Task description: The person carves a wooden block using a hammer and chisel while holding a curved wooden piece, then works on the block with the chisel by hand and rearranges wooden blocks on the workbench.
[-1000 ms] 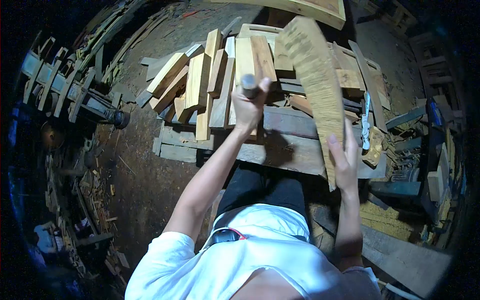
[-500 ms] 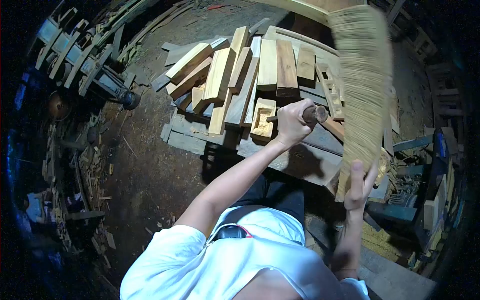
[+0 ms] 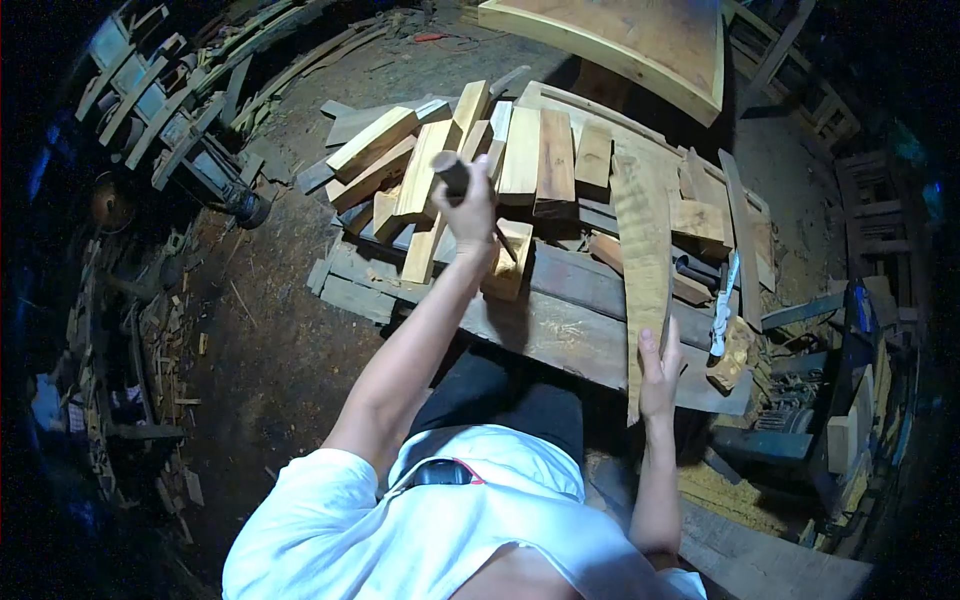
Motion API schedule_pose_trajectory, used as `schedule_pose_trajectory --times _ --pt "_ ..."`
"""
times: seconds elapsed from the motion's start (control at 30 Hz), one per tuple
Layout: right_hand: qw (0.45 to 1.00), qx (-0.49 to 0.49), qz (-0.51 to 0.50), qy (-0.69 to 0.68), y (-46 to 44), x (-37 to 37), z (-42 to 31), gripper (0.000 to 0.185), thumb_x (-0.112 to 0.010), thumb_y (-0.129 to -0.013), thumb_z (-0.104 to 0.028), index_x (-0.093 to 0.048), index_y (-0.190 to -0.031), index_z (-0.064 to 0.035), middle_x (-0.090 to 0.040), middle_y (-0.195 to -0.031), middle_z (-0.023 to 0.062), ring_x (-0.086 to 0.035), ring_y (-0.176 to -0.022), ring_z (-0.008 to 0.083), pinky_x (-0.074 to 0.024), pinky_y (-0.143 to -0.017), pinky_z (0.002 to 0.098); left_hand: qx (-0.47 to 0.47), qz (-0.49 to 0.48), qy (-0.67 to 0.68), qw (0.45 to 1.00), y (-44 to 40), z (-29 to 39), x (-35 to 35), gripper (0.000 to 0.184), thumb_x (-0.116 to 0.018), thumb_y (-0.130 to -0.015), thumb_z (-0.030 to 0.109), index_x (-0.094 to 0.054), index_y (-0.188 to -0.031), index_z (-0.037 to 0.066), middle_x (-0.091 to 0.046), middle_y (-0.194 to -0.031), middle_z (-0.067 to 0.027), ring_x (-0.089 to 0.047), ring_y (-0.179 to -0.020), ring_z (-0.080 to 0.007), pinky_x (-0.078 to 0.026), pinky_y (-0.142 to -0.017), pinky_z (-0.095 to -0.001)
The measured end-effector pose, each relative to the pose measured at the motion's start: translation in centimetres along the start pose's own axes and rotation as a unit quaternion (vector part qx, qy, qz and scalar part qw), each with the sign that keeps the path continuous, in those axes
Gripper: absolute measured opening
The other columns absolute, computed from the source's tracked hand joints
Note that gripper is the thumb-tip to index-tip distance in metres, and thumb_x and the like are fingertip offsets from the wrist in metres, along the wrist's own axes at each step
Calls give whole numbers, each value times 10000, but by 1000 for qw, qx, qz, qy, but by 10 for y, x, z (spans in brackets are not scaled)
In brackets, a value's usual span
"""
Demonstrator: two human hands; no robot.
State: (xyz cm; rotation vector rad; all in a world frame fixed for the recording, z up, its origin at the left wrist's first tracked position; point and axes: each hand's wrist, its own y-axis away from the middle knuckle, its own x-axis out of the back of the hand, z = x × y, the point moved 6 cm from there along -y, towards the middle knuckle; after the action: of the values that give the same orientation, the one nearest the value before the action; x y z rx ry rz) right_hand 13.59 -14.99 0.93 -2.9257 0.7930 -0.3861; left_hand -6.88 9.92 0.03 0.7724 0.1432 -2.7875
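My left hand (image 3: 468,212) is closed round the handle of a chisel (image 3: 450,172). The thin dark blade slants down to the hollowed face of a small wooden block (image 3: 508,283) on the low bench. My right hand (image 3: 657,375) grips the lower end of a long flat wooden board (image 3: 645,235), thumb on its face. That board stands up over the bench's right half, apart from the chisel. Left of and behind the hollowed block lie several cut blocks (image 3: 522,155), side by side.
The bench edge (image 3: 560,345) runs before my knees. To the right are a blue-white tool (image 3: 721,318), a rough wood chunk (image 3: 733,360) and a dark machine (image 3: 790,415). A framed wooden panel (image 3: 640,40) stands beyond. Scraps litter the floor at left.
The flat board, raised close to the camera before, is now lower and farther away. My left hand has swung left with the chisel, over the hollowed block. The view has shifted slightly.
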Motion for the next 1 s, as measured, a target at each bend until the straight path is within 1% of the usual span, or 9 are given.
schedule_pose_trajectory --times 0.07,0.2,0.33,0.37,0.47,0.5,0.6,0.8,1.0 --pt "1000 -6 10 1 6 6 15 402 -517 -946 -255 -462 -1239 15 -565 -1104 109 -523 -1016 174 -383 -918 305 17 -22 40 999 -1 17 8 209 -680 -829 173 -515 -721 107 -481 -570 27 -429 -441 -63 -343 -416 -220" --pt "997 -65 30 7 17 13 36 400 -519 -948 -257 -467 -1240 9 -564 -1116 108 -514 -1044 181 -368 -937 306 70 -217 -135 964 20 34 21 179 -687 -823 168 -553 -755 70 -504 -578 13 -452 -448 -64 -357 -421 -218" --pt "996 -83 24 -8 24 15 54 403 -520 -948 -264 -468 -1239 10 -565 -1126 112 -518 -1056 194 -368 -945 315 -75 -299 -400 863 56 29 44 214 -725 -755 117 -627 -922 24 -635 -701 -28 -580 -618 -80 -466 -557 -256" --pt "996 -86 26 -8 27 15 57 403 -520 -948 -264 -468 -1239 10 -565 -1126 112 -518 -1056 194 -368 -945 315 -49 -295 -433 850 67 30 50 277 -742 -728 112 -629 -962 15 -663 -734 -56 -625 -686 -133 -499 -645 -289" --pt "995 -97 16 -3 29 12 61 410 -522 -946 -275 -469 -1237 9 -570 -1128 124 -526 -1059 204 -375 -943 325 -168 -337 -590 714 85 8 69 643 -798 -679 269 -524 -1193 -4 -622 -963 -208 -641 -860 -381 -533 -719 -441" --pt "996 -90 11 1 28 10 60 416 -526 -944 -282 -469 -1235 9 -572 -1128 130 -530 -1060 208 -379 -940 328 -132 -337 -649 670 89 -3 74 808 -794 -675 340 -410 -1307 14 -585 -1010 -217 -629 -882 -398 -536 -732 -461" --pt "997 -71 17 21 29 7 55 422 -535 -939 -290 -472 -1231 8 -581 -1121 139 -541 -1055 215 -389 -932 333 -104 -303 -693 646 97 -21 75 810 -782 -654 439 -433 -1309 116 -609 -926 -190 -642 -818 -378 -532 -683 -451" --pt "997 -64 9 52 30 3 33 436 -553 -928 -292 -473 -1232 9 -605 -1082 135 -567 -1022 213 -414 -909 330 -143 -288 -710 626 92 -46 80 697 -775 -659 380 -484 -1276 239 -621 -893 -120 -657 -723 -352 -521 -592 -443" --pt "995 -63 35 69 38 5 29 439 -568 -921 -292 -477 -1222 13 -609 -1073 138 -574 -1012 213 -422 -902 329 -170 -299 -689 638 94 -38 82 600 -772 -652 378 -539 -1183 223 -582 -1016 -114 -653 -709 -349 -517 -599 -449"
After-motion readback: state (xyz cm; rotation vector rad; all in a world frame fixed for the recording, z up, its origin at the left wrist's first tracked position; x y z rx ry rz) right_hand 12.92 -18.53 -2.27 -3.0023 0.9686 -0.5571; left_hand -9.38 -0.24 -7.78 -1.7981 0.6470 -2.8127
